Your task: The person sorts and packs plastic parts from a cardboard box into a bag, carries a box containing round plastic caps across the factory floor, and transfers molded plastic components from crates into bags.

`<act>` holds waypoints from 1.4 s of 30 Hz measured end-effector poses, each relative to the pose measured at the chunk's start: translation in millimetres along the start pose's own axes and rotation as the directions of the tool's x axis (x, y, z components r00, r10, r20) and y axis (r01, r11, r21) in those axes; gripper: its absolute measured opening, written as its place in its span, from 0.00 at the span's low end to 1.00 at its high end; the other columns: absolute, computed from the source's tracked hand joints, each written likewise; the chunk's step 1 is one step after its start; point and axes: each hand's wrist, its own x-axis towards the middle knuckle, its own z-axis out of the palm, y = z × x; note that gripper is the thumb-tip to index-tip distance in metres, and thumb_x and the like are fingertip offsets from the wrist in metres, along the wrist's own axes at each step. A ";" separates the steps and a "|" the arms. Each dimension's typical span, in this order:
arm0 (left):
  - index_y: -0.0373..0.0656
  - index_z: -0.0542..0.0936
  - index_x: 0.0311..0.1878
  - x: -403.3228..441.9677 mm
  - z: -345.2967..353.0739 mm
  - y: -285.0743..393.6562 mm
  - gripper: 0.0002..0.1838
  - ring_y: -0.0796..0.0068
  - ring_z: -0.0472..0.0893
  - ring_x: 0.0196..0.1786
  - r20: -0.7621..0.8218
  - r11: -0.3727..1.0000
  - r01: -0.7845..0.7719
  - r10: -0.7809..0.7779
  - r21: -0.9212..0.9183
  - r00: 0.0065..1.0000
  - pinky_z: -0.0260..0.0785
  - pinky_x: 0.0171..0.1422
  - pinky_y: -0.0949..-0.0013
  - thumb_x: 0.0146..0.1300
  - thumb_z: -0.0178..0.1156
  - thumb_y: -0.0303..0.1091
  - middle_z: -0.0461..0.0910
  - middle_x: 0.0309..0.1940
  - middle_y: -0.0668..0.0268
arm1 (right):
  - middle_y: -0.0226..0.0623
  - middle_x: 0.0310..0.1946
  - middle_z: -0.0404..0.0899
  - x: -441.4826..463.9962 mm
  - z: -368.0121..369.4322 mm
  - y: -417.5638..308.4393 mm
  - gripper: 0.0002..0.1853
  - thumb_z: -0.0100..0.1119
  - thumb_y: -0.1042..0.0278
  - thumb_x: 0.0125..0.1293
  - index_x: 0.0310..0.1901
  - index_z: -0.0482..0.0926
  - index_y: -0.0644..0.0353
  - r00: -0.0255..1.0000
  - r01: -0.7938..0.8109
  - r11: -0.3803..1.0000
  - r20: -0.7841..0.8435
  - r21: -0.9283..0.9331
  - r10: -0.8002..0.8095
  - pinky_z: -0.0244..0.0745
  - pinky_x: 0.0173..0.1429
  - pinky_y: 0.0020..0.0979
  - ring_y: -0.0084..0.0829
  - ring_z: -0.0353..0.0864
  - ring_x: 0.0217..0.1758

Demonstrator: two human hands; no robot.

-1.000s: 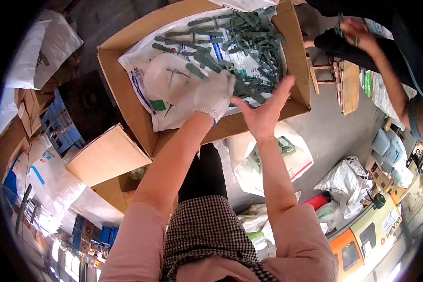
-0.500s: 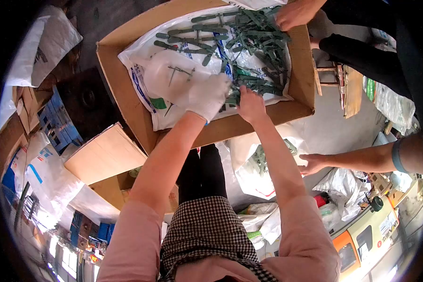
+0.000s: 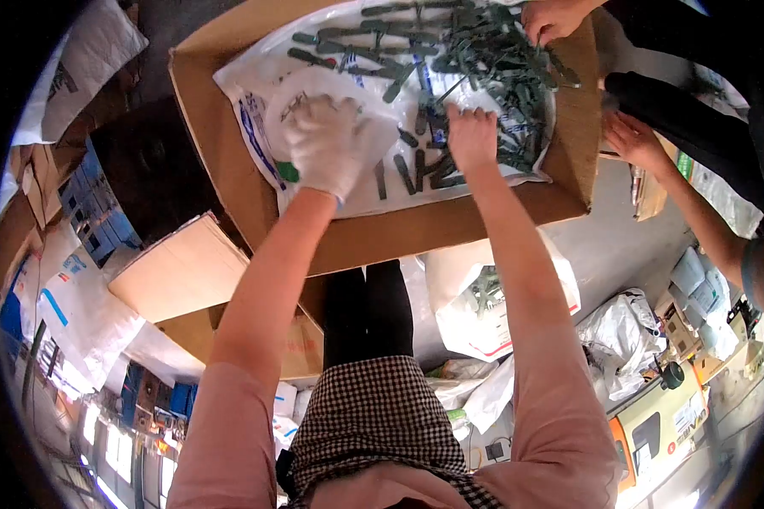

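My left hand (image 3: 324, 148), in a white glove, is over a translucent white plastic container (image 3: 373, 161). Its fingers are spread apart, and thin dark bits show near their tips. Bare and curled, my right hand (image 3: 474, 140) is at the heap of dark green plastic pieces (image 3: 484, 47); its fingertips are partly hidden, and whatever they hold cannot be made out. Several flat green strips (image 3: 403, 174) lie loose on the white plastic sack (image 3: 348, 199) between my hands. The sack lines a cardboard box (image 3: 450, 216).
At the box's upper right is another person's hand (image 3: 556, 19), touching the green pieces. That person's other hand (image 3: 637, 140) is outside the box. Below the box stands a white bag (image 3: 458, 318) with green pieces inside. A cardboard flap (image 3: 178, 271) sticks out at left.
My hands have moved apart, the left to the left over the container, the right slightly up and right. More loose strips show between them. The other person's lower hand moved up from the white bag.
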 end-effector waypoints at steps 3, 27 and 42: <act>0.38 0.77 0.45 17.2 -60.0 54.7 0.30 0.59 0.77 0.42 0.105 0.982 -0.069 0.089 -0.175 0.991 0.67 0.46 0.57 0.55 0.56 0.59 0.77 0.34 0.56 | 0.41 0.38 0.79 -48.4 -39.0 -2.9 0.12 0.51 0.69 0.56 0.42 0.74 0.58 0.958 0.134 0.987 -0.243 -0.085 -0.151 0.63 0.50 0.38 0.34 0.74 0.44; 0.43 0.77 0.37 27.7 -43.5 83.2 0.12 0.63 0.76 0.28 0.201 0.509 0.101 0.144 -0.855 0.969 0.67 0.33 0.62 0.62 0.48 0.39 0.74 0.22 0.57 | 0.50 0.57 0.69 -84.7 -102.0 10.7 0.35 0.56 0.67 0.57 0.67 0.57 0.63 0.954 0.167 0.844 -0.300 0.510 -0.008 0.55 0.69 0.40 0.45 0.69 0.60; 0.37 0.78 0.33 39.8 -6.8 32.5 0.21 0.58 0.77 0.37 -0.055 0.951 -0.125 0.114 -0.283 0.992 0.68 0.45 0.55 0.66 0.47 0.47 0.77 0.25 0.58 | 0.56 0.64 0.59 1.1 -40.9 23.1 0.52 0.71 0.52 0.49 0.71 0.46 0.47 0.935 -0.152 0.985 0.337 0.084 0.116 0.59 0.67 0.50 0.51 0.57 0.69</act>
